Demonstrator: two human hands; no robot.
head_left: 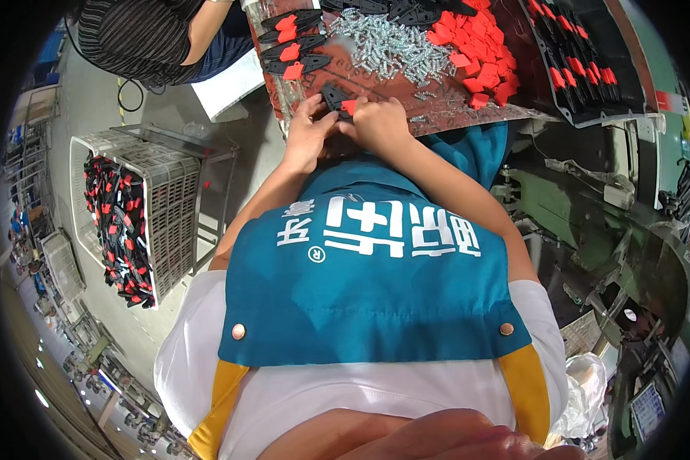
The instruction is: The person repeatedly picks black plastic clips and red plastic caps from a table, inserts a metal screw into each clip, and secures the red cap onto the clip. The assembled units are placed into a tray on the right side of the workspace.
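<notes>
At the near edge of the worktable, my left hand (pixel 308 134) is closed on a flat, pointed black plastic part (pixel 333 96), gripping it between thumb and fingers. My right hand (pixel 382 123) is curled in from the right, its fingers pressed on a small red plastic piece (pixel 349 106) that lies against the black part. My right fingertips are partly hidden behind the knuckles. Just beyond my hands lies a heap of small metal springs (pixel 391 50). To its right is a pile of loose red plastic pieces (pixel 483 57).
Several black parts with red pieces (pixel 290 52) lie at the table's left edge. A black tray (pixel 629 84) at the right holds more. On the left stands a white crate (pixel 172 207) full of them. Another person's arm (pixel 205 31) is at the far left. Green machinery (pixel 560 192) stands at right.
</notes>
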